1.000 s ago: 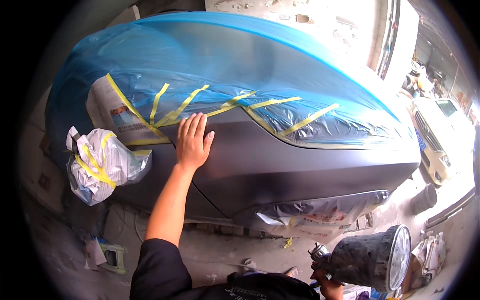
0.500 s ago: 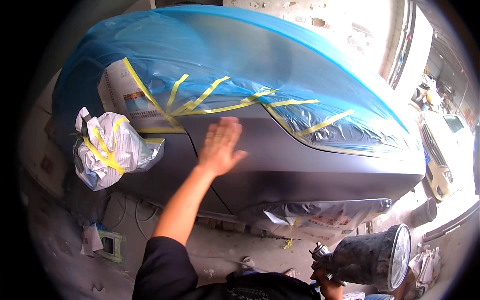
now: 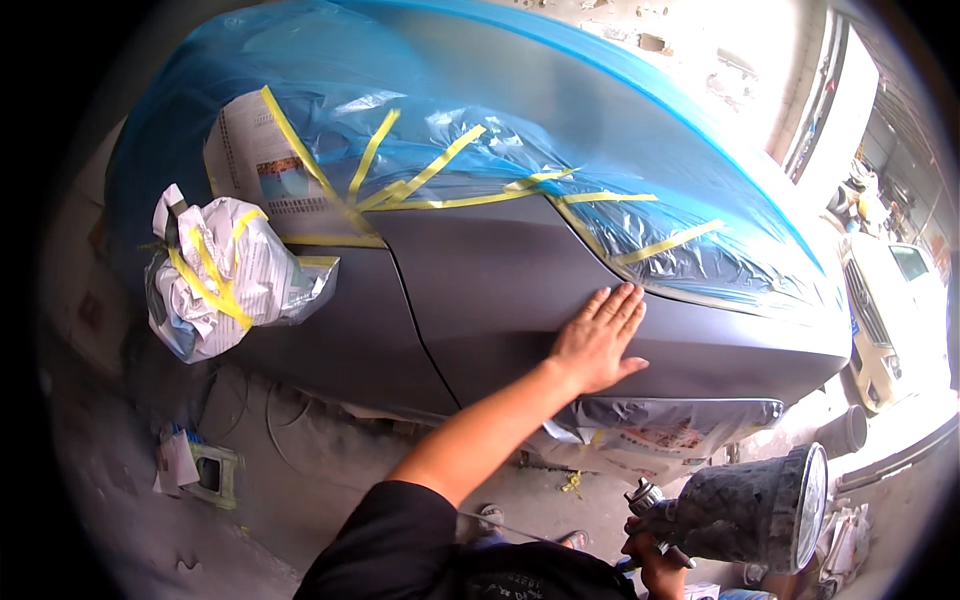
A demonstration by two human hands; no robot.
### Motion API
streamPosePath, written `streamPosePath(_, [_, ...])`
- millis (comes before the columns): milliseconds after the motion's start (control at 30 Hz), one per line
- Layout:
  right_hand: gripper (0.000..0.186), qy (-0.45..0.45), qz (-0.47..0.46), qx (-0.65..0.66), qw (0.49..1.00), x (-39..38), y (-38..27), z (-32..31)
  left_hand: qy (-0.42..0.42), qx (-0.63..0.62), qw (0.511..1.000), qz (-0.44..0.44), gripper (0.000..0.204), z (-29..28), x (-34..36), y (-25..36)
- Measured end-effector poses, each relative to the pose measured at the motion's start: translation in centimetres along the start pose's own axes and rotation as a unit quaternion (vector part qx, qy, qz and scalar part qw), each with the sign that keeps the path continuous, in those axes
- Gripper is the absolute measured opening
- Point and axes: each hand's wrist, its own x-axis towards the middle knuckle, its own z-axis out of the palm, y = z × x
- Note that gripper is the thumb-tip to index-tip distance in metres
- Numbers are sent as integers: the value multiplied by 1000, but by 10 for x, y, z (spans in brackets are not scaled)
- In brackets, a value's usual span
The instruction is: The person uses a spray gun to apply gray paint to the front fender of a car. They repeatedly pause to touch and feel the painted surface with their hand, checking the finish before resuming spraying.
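Note:
My left hand point(image 3: 602, 340) lies flat on the dark grey car fender point(image 3: 490, 270), fingers stretched and pointing away from me. It rests just below the curved masked edge of the fender. In my right hand point(image 3: 655, 565), at the lower right, is a paint spray gun point(image 3: 652, 512) with a large dark cup point(image 3: 745, 508), tilted on its side. My fingers wrap round its handle, partly hidden by the gun. Blue plastic film point(image 3: 480, 70) covers the upper part of the car, held by strips of yellow masking tape point(image 3: 430, 166).
A mirror wrapped in newspaper point(image 3: 225, 270) juts out at the left. Newspaper and film point(image 3: 650, 440) mask the wheel arch. A small green-edged stool point(image 3: 215, 475) stands on the floor at lower left. At right are a bucket point(image 3: 843, 430) and a white vehicle point(image 3: 885, 310).
My left hand has slid right and slightly nearer along the fender, from near the panel gap to below the curved edge. The spray gun stays in my right hand at about the same place.

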Motion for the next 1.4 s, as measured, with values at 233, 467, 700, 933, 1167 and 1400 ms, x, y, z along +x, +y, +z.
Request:
streamPosePath(233, [6, 16, -23, -15, 999, -15, 17, -11, 148, 183, 929, -286, 79, -68, -110, -137])
streamPosePath(467, [7, 45, 130, 11, 990, -15, 12, -7, 62, -1, 974, -219, 82, -4, -51, -5])
streamPosePath(700, [9, 0, -57, -40, 998, -4, 8, -11, 127, 150, 949, -246, 79, -31, -107, -98])
streamPosePath(933, [10, 70, 128, 20, 989, -17, 16, -16, 170, 121, 936, -282, 78, -17, -75, -78])
streamPosePath(1167, [9, 151, 161, 53, 974, -13, 8, -17, 11, -32, 999, 19, 79, 12, 12, 22])
streamPosePath(1400, [26, 168, 122, 47, 977, -27, 24, -50, 85, 207, 942, -250, 77, -64, -86, -117])
